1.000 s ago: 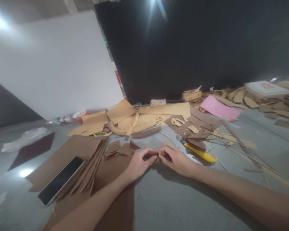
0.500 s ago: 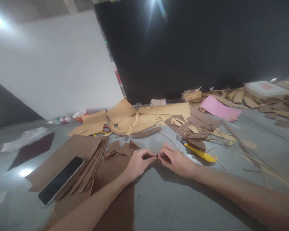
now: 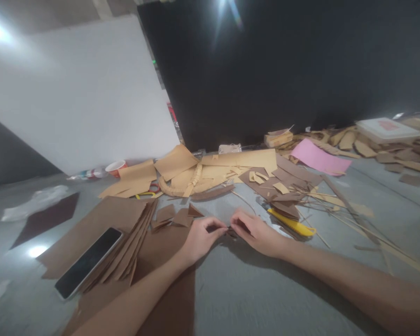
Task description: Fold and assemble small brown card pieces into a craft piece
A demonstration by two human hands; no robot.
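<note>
Near the middle of the table, my left hand (image 3: 203, 237) and my right hand (image 3: 257, 232) face each other with their fingertips nearly touching. Both are closed in a pinch on a small dark brown piece (image 3: 232, 232) between them, mostly hidden by the fingers. Small folded brown pieces (image 3: 182, 217) lie just beyond my left hand. A yellow cutter (image 3: 292, 223) rests to the right of my right hand, beside a few stacked brown scraps (image 3: 285, 207).
Brown sheets (image 3: 98, 214) and a phone (image 3: 89, 262) lie on the left. Behind are tan sheets (image 3: 238, 158), scissors (image 3: 146, 194), a paper cup (image 3: 115, 168) and a curved woven piece (image 3: 195, 181). Pink paper (image 3: 320, 157), thin strips and a white box (image 3: 388, 129) are on the right.
The fingers have shifted slightly, and more of the small brown piece shows below my right fingertips. Everything else on the table looks the same.
</note>
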